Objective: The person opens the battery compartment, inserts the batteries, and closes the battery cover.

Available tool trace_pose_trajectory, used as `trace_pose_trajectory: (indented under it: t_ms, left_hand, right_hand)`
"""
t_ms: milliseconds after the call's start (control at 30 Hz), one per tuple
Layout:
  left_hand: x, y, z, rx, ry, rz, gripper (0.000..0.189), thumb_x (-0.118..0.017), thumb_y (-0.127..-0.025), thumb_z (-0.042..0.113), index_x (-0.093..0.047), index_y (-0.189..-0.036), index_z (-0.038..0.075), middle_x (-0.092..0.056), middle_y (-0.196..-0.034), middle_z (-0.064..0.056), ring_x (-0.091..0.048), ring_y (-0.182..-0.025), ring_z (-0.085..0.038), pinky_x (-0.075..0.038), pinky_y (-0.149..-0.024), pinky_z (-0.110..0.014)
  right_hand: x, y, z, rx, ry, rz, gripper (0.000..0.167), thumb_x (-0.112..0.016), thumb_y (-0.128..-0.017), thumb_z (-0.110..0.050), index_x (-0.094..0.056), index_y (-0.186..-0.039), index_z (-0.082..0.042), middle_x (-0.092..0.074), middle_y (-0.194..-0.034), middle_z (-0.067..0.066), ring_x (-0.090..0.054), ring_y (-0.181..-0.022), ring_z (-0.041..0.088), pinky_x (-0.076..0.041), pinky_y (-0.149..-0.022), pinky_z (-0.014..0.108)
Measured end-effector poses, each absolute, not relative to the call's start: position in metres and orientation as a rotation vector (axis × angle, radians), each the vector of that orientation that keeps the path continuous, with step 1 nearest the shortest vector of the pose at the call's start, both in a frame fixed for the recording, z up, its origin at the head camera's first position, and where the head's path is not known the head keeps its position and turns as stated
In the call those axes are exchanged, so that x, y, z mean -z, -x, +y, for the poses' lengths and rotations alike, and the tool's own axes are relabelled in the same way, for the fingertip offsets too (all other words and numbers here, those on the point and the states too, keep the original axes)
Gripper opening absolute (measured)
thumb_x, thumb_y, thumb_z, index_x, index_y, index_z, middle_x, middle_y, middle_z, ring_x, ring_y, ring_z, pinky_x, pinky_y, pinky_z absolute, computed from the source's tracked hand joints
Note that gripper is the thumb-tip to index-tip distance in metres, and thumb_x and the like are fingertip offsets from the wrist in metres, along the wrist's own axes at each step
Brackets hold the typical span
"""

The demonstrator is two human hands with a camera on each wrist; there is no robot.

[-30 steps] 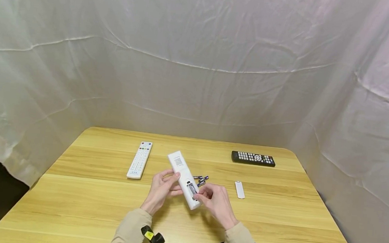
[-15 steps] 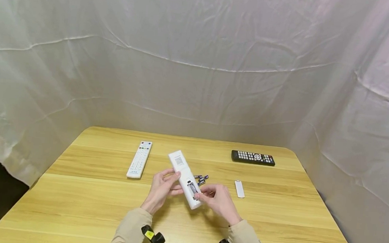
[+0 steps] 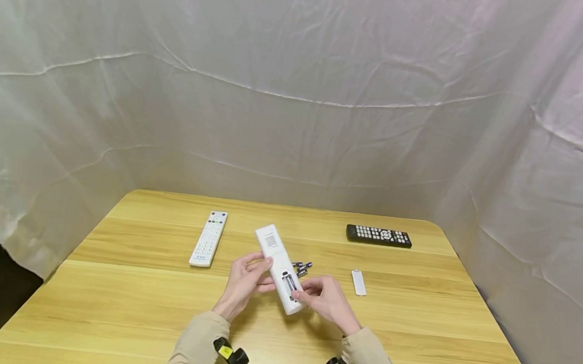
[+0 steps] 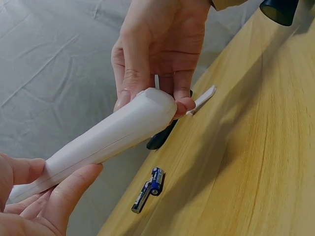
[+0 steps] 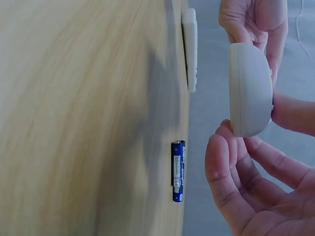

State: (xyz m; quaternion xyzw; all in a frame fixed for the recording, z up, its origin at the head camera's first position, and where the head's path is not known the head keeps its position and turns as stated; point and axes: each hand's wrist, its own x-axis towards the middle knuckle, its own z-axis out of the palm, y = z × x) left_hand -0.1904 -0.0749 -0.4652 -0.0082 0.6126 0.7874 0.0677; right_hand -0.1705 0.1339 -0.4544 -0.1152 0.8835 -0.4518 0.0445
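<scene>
A white remote control is held up over the table, back side up and slanting. Its battery compartment lies uncovered, with battery-like shapes inside. My left hand grips the remote's left side near the middle, thumb on the back. At the lower end my right hand pinches the right edge, its thumb by the compartment. From the right wrist view, the right fingers touch the remote's rounded end. Blue batteries lie on the table beneath.
On the wooden table, another white remote lies face up at the left. A black remote rests at the back right. Right of my hands lies a small white battery cover. Grey curtains enclose the table.
The remote and both hands have shifted very slightly right. My right thumb has slid back from over the compartment to its edge. The left hand keeps the same grip.
</scene>
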Motion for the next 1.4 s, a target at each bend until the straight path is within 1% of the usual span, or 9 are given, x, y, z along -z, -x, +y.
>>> trace_pose_trajectory:
  t_ms: [233,467,667,800,867,1033,1200,1333,1400]
  left_hand:
    - [0.467,0.191,-0.074,-2.375,0.015,1.843,0.045,-0.059,-0.100,0.011,-0.047,-0.139,-0.009,-0.067,-0.120,-0.033,-0.075,-0.072,-0.015,-0.067,-0.071,-0.031]
    - [0.469,0.190,-0.074,-2.366,0.023,1.849,0.045,-0.059,-0.100,0.011,-0.047,-0.140,-0.009,-0.067,-0.120,-0.034,-0.075,-0.071,-0.014,-0.067,-0.071,-0.030]
    - [0.469,0.189,-0.075,-2.366,0.021,1.849,0.047,-0.059,-0.101,0.012,-0.045,-0.140,-0.010,-0.066,-0.121,-0.034,-0.075,-0.072,-0.014,-0.067,-0.071,-0.030]
    - [0.469,0.188,-0.078,-2.358,0.027,1.848,0.048,-0.059,-0.101,0.013,-0.044,-0.141,-0.010,-0.066,-0.122,-0.034,-0.075,-0.074,-0.014,-0.067,-0.072,-0.029]
    - [0.470,0.188,-0.079,-2.359,0.028,1.849,0.049,-0.058,-0.101,0.013,-0.043,-0.142,-0.010,-0.065,-0.122,-0.035,-0.075,-0.075,-0.014,-0.067,-0.073,-0.030]
    - [0.471,0.188,-0.082,-2.374,0.059,1.838,0.050,-0.058,-0.101,0.012,-0.042,-0.142,-0.011,-0.067,-0.119,-0.034,-0.074,-0.073,-0.013,-0.067,-0.072,-0.029]
    - [0.471,0.189,-0.083,-2.380,0.095,1.836,0.048,-0.059,-0.100,0.011,-0.045,-0.141,-0.010,-0.068,-0.118,-0.033,-0.074,-0.072,-0.013,-0.067,-0.071,-0.029]
    - [0.470,0.190,-0.084,-2.381,0.105,1.845,0.049,-0.060,-0.100,0.012,-0.044,-0.140,-0.011,-0.067,-0.118,-0.034,-0.074,-0.072,-0.013,-0.067,-0.070,-0.028]
    - [0.470,0.190,-0.084,-2.378,0.103,1.849,0.049,-0.060,-0.100,0.012,-0.044,-0.141,-0.011,-0.067,-0.118,-0.034,-0.074,-0.071,-0.013,-0.067,-0.070,-0.029]
  right_hand:
    - [0.454,0.169,0.133,1.461,0.324,2.633,0.024,-0.078,-0.084,-0.017,-0.072,-0.097,0.002,-0.073,-0.084,0.010,-0.059,-0.070,0.012,-0.052,-0.064,0.020]
    - [0.458,0.169,0.131,1.446,0.360,2.650,0.021,-0.076,-0.084,-0.016,-0.072,-0.095,0.002,-0.072,-0.082,0.007,-0.058,-0.070,0.013,-0.051,-0.062,0.018]
    - [0.459,0.169,0.132,1.435,0.376,2.650,0.022,-0.076,-0.085,-0.018,-0.072,-0.096,0.001,-0.072,-0.083,0.007,-0.058,-0.071,0.012,-0.052,-0.062,0.018]
    - [0.461,0.172,0.135,1.411,0.412,2.635,0.026,-0.076,-0.088,-0.024,-0.073,-0.098,0.000,-0.072,-0.085,0.008,-0.059,-0.073,0.012,-0.053,-0.064,0.019]
    - [0.463,0.174,0.138,1.424,0.423,2.618,0.028,-0.074,-0.090,-0.027,-0.073,-0.100,0.000,-0.073,-0.087,0.009,-0.061,-0.073,0.014,-0.055,-0.063,0.020]
    - [0.466,0.178,0.144,1.482,0.392,2.622,0.028,-0.070,-0.094,-0.024,-0.072,-0.104,0.001,-0.074,-0.089,0.013,-0.065,-0.073,0.019,-0.058,-0.057,0.023]
    - [0.466,0.183,0.147,1.436,0.312,2.708,0.026,-0.073,-0.091,-0.020,-0.072,-0.106,0.001,-0.073,-0.088,0.011,-0.065,-0.072,0.018,-0.057,-0.057,0.022]
    - [0.465,0.187,0.146,1.335,0.243,2.800,0.031,-0.078,-0.085,-0.017,-0.070,-0.109,0.002,-0.071,-0.086,0.008,-0.063,-0.075,0.015,-0.056,-0.060,0.022]
    - [0.464,0.190,0.145,1.267,0.213,2.844,0.034,-0.080,-0.082,-0.018,-0.070,-0.107,0.002,-0.071,-0.084,0.006,-0.062,-0.075,0.014,-0.055,-0.061,0.023]
